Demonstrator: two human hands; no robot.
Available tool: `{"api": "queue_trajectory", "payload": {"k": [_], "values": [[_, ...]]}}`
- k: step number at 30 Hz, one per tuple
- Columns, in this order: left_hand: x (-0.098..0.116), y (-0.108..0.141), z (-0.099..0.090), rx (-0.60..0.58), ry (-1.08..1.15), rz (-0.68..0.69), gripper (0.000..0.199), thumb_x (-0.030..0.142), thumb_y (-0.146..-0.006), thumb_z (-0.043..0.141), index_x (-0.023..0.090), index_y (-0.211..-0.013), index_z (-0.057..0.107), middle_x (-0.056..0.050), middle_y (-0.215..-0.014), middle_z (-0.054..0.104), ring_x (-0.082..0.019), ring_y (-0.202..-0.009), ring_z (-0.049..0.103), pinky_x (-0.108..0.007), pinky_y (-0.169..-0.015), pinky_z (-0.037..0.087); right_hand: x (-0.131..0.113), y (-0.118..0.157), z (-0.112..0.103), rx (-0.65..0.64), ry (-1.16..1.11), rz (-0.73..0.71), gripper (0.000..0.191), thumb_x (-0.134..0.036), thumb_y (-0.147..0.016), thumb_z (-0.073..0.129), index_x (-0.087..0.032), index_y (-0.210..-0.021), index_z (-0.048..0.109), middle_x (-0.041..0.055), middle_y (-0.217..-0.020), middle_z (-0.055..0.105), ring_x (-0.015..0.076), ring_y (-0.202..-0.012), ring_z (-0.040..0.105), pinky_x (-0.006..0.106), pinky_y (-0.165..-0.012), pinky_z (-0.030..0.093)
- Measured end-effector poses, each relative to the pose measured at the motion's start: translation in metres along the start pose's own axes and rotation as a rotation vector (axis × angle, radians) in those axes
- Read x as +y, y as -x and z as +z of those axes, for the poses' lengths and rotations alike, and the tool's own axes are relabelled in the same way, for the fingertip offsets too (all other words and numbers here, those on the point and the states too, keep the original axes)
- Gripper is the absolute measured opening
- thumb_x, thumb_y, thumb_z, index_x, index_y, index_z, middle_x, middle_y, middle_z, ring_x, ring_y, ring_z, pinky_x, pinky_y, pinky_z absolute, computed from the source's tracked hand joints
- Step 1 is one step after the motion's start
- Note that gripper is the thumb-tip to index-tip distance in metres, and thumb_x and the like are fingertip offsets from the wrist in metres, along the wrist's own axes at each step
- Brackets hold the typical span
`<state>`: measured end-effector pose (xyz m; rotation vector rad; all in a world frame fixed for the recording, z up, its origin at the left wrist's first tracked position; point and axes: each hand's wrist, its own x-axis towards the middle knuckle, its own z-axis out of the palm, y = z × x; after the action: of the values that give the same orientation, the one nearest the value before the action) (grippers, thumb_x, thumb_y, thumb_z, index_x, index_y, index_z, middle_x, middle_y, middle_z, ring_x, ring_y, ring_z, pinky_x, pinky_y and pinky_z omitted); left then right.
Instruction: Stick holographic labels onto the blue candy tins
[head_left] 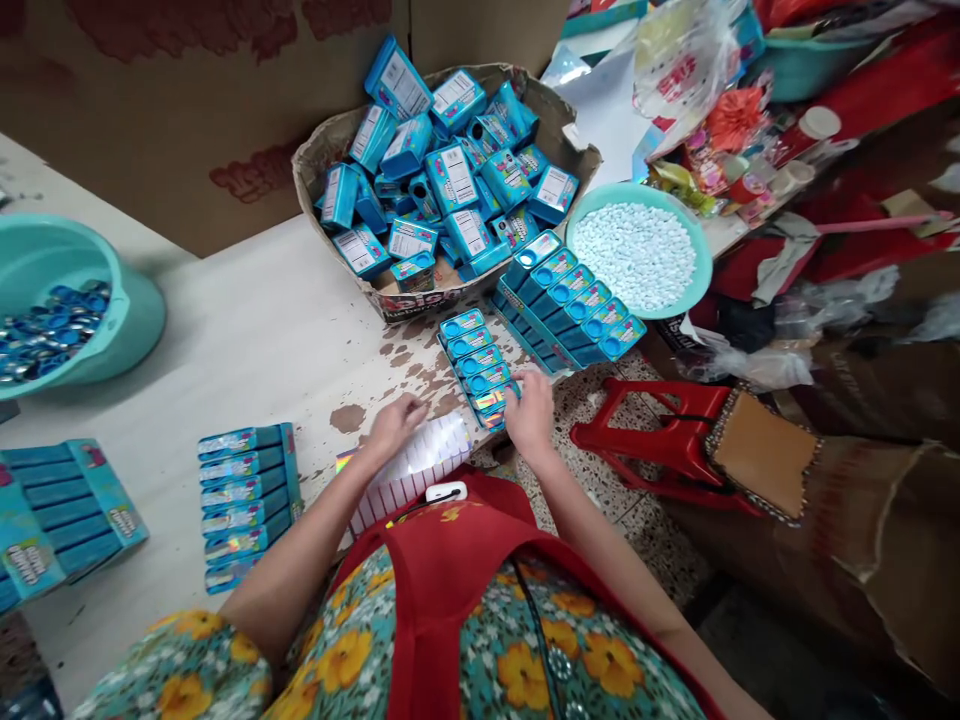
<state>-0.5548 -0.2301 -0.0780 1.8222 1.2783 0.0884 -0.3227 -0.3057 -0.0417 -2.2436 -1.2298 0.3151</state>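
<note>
My right hand (pixel 531 410) is at the near end of a row of small blue boxes (pixel 480 365), its bent fingers touching the boxes there. Shiny rainbow stickers lie on the nearest box tops; the farther tops show bare round blue caps. Over a sheet of silvery stickers (pixel 431 450), my left hand (pixel 396 425) is closed with thumb and fingers together. Anything between those fingers is too small to make out. The sheet lies at the table edge against my red apron (pixel 427 560).
A torn carton (pixel 375 300) holds many blue boxes. Beside it stand a display tray of blue boxes (pixel 555 320) and a bowl of white pellets (pixel 637 245). A tub of caps (pixel 112 330) and more boxes (pixel 240 500) are left. A red stool (pixel 660 430) stands right.
</note>
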Motion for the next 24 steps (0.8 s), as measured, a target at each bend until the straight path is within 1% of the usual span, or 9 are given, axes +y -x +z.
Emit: {"api": "queue_trajectory", "payload": {"k": [2, 4, 6, 8, 12, 16, 20, 22, 24], "values": [[-0.029, 0.021, -0.026, -0.049, -0.174, -0.128, 0.033, 0.049, -0.079, 0.048, 0.019, -0.084, 0.061, -0.006, -0.083, 0.065, -0.021, -0.077, 0.057, -0.027, -0.064, 0.036, -0.015, 0.010, -0.002, 0.110, 0.006, -0.110, 0.019, -0.021, -0.085, 0.050, -0.018, -0.103, 0.055, 0.0133, -0.118, 0.053, 0.0259, -0.111, 0.046, 0.043, -0.093, 0.036], [-0.055, 0.043, -0.044, -0.198, -0.288, -0.287, 0.031, 0.050, -0.068, 0.060, 0.019, -0.074, 0.062, -0.005, -0.072, 0.063, -0.021, -0.069, 0.055, -0.026, -0.060, 0.033, -0.033, 0.021, 0.001, 0.084, -0.062, -0.275, 0.018, -0.023, -0.087, 0.050, -0.019, -0.103, 0.056, 0.0122, -0.120, 0.054, 0.0253, -0.112, 0.046, 0.043, -0.095, 0.035], [-0.073, 0.062, -0.051, -0.323, -0.250, -0.369, 0.023, 0.040, -0.062, 0.065, 0.018, -0.066, 0.060, -0.002, -0.061, 0.058, -0.018, -0.060, 0.050, -0.025, -0.056, 0.030, -0.054, 0.030, 0.011, -0.094, -0.163, -0.434, 0.014, -0.024, -0.088, 0.051, -0.020, -0.100, 0.058, 0.0090, -0.111, 0.059, 0.0232, -0.106, 0.050, 0.040, -0.093, 0.038], [-0.081, 0.075, -0.054, -0.342, -0.146, -0.360, 0.014, 0.032, -0.063, 0.061, 0.018, -0.063, 0.058, 0.001, -0.057, 0.054, -0.015, -0.057, 0.047, -0.024, -0.053, 0.028, -0.074, 0.037, 0.028, -0.317, -0.255, -0.525, 0.012, -0.023, -0.088, 0.051, -0.021, -0.097, 0.060, 0.0067, -0.101, 0.063, 0.0212, -0.100, 0.053, 0.036, -0.089, 0.041], [-0.079, 0.085, -0.058, -0.212, 0.137, -0.290, 0.017, 0.032, -0.066, 0.053, 0.016, -0.069, 0.060, 0.001, -0.058, 0.054, -0.013, -0.057, 0.045, -0.023, -0.053, 0.031, -0.108, 0.052, 0.071, -0.673, -0.270, -0.655, 0.019, -0.022, -0.088, 0.053, -0.019, -0.105, 0.060, 0.0072, -0.105, 0.063, 0.0194, -0.104, 0.053, 0.034, -0.092, 0.043], [-0.076, 0.085, -0.058, -0.014, 0.316, -0.295, 0.019, 0.033, -0.066, 0.055, 0.015, -0.070, 0.058, 0.003, -0.056, 0.051, -0.011, -0.053, 0.042, -0.022, -0.052, 0.031, -0.123, 0.076, 0.098, -0.859, -0.035, -0.771, 0.049, -0.035, -0.082, 0.062, -0.018, -0.127, 0.049, 0.0116, -0.138, 0.045, 0.0291, -0.131, 0.032, 0.050, -0.106, 0.028], [-0.078, 0.083, -0.050, 0.129, 0.453, -0.363, 0.021, 0.029, -0.063, 0.059, 0.017, -0.079, 0.053, 0.008, -0.050, 0.044, -0.008, -0.046, 0.038, -0.019, -0.047, 0.027, -0.119, 0.097, 0.098, -0.990, 0.120, -0.788, 0.075, -0.042, -0.081, 0.062, -0.011, -0.141, 0.029, 0.0163, -0.152, 0.019, 0.0346, -0.141, 0.006, 0.063, -0.108, 0.011], [-0.078, 0.082, -0.047, 0.164, 0.474, -0.373, 0.018, 0.027, -0.061, 0.059, 0.017, -0.074, 0.051, 0.007, -0.050, 0.045, -0.008, -0.046, 0.038, -0.019, -0.047, 0.027, -0.115, 0.101, 0.092, -1.063, 0.144, -0.819, 0.074, -0.039, -0.082, 0.060, -0.010, -0.142, 0.027, 0.0170, -0.153, 0.013, 0.0344, -0.141, 0.003, 0.064, -0.108, 0.009], [-0.078, 0.080, -0.046, 0.185, 0.484, -0.372, 0.016, 0.026, -0.060, 0.058, 0.017, -0.070, 0.050, 0.006, -0.052, 0.047, -0.008, -0.048, 0.040, -0.019, -0.048, 0.028, -0.114, 0.100, 0.086, -1.122, 0.146, -0.836, 0.069, -0.035, -0.081, 0.062, -0.012, -0.139, 0.033, 0.0165, -0.153, 0.013, 0.0352, -0.141, 0.006, 0.065, -0.107, 0.012]]}}
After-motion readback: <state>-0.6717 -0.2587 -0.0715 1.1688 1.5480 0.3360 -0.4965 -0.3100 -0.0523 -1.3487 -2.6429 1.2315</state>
